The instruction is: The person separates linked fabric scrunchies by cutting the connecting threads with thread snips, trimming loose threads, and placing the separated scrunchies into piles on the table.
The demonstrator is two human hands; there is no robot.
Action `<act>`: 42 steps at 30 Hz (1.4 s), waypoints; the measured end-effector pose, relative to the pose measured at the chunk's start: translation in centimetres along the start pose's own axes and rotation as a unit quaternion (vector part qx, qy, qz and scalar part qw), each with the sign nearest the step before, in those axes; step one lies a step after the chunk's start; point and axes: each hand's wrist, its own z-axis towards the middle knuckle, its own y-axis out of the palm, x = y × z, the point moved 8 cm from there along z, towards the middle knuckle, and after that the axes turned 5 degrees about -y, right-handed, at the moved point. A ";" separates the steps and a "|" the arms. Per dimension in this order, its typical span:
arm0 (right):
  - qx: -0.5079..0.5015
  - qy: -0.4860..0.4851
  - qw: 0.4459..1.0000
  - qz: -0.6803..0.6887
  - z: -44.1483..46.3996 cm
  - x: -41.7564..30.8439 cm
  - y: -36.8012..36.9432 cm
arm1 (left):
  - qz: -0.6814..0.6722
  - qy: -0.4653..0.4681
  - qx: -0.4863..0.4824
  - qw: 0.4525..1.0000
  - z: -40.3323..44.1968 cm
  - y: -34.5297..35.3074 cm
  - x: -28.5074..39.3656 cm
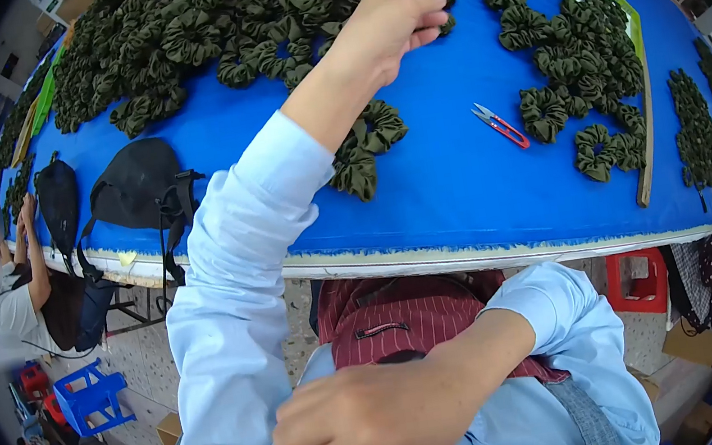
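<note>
My left hand (392,26) reaches over the near edge of a big heap of dark green scrunchies (193,31). Its fingers are loosely bent and a little apart, and no object shows in them. Below that wrist lie a few scrunchies (356,172), partly hidden by my forearm. My right hand (375,420) crosses in front of my body near my left sleeve, back of the hand up. Its fingers curl under, so whatever they grip is hidden. Red-handled thread snips (502,125) rest on the blue table (426,203), left of a smaller scrunchie group (583,58).
A green-rimmed tray (634,33) and a wooden strip (645,154) stand right of the smaller group. Black bags (132,186) lie at the left. People sit at both table ends. A blue stool (89,396) and a red stool (637,281) stand on the floor.
</note>
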 end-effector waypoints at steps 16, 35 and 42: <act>-0.120 -0.097 0.987 0.036 -1.3 -2.5 -0.9 | 0.017 0.348 -0.267 0.899 -24.6 -0.3 9.9; 0.158 0.041 0.986 -0.030 -8.9 -1.3 -10.0 | 0.021 0.539 -0.416 0.732 -28.8 5.7 10.8; 0.249 0.051 0.966 -0.039 -11.6 -0.7 -11.9 | 0.001 0.489 -0.497 0.717 -29.9 5.4 9.1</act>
